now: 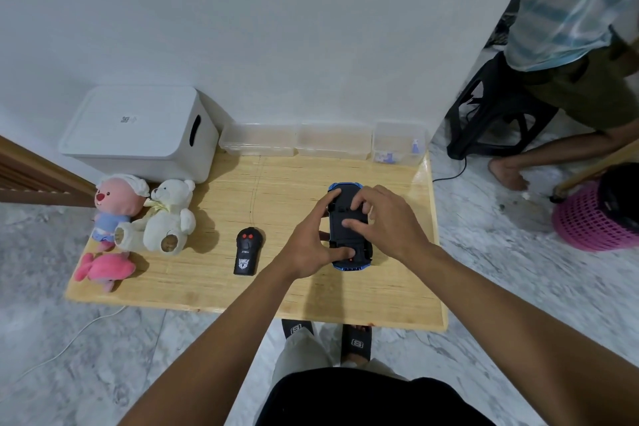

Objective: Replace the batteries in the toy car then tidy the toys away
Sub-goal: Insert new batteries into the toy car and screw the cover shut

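The car (337, 218) is laid upside down on the worktop (276, 290). It is gripped at its left side by the left hand (307, 249), thumb on the near end, and the right hand (390, 221) is curled over it, fingertips on the black underside. Beyond the hands, three clear tubs (333, 141) are lined along the wall. Small blue-and-white bits are seen in the right one; the contents of the others cannot be told. A lidded white box (138, 131) is set far left. A remote (248, 251) lies just left of the left hand, with plush toys (167, 214) further left.

Blue toy car (345, 239) upside down, black bottom up, on right part of table (214, 287). Black remote (247, 252) near. Soft toys (166, 218) far left.
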`<state>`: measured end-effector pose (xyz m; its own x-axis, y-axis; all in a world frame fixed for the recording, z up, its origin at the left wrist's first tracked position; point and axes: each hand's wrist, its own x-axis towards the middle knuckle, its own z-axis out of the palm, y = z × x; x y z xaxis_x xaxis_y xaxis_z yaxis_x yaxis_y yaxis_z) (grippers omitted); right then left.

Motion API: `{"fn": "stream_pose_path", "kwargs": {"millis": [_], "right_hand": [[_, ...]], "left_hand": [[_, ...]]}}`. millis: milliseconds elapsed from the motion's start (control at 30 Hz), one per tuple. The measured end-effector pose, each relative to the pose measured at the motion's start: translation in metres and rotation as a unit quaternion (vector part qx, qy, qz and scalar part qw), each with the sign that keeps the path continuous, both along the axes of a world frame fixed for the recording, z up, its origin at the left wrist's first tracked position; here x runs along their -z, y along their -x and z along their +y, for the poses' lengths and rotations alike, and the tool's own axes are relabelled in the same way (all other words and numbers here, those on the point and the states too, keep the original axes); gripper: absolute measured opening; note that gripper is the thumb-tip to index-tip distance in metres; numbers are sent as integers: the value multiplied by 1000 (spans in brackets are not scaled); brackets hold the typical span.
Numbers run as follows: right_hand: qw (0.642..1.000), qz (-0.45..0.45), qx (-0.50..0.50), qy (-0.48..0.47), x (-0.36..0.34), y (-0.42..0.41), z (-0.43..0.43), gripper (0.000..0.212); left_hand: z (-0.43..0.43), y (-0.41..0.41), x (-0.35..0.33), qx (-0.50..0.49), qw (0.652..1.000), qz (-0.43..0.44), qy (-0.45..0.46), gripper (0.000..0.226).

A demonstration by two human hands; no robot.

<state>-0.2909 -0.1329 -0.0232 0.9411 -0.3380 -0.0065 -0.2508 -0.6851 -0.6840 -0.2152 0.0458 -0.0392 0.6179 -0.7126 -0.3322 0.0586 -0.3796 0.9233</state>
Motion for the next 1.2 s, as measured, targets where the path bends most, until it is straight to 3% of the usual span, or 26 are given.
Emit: {"fn": "stream_pose_path", "kwargs": {"millis": [100,167,267,400,500,567,633,767,833,933,1067,1200], "right_hand": [[994,-49,78,-63,-5,-6,-10,16],[992,-27,104,-68,-1,-8,-18,13],[993,104,49,-27,17,-9,-24,9],[969,245,10,-38,48,-15,-4,23],[962,223,134,-80,63,-24,22,35],[956,241,163,-40,69,-31,35,37],[953,254,164,-12,77,-35,44,30],[950,244,191,-47,90,-36,48,13],[950,205,217,-92,79,-36,45,10],[948,72,261,-168,40,-38,35,9],[961,-71,194,-181,-24,-49,32,21],[963,-128,139,-190,-57,-63,46,15]], "left_hand": [[8,-12,2,-4,1000,-8,-8,107],[18,-23,5,-17,1000,-7,-15,108],[33,-37,6,-30,999,2,-31,109],[44,-51,8,-23,999,17,-30,109],[50,-59,12,-15,999,25,-32,109],[52,-64,14,-7,999,26,-33,109],[54,-68,14,3,999,30,-31,108],[57,-76,11,21,999,41,-19,106],[58,-80,7,31,998,43,-18,106],[61,-87,-1,41,998,50,-12,105],[60,-94,-16,64,997,41,-11,104],[54,-98,-29,81,996,24,0,105]]}}
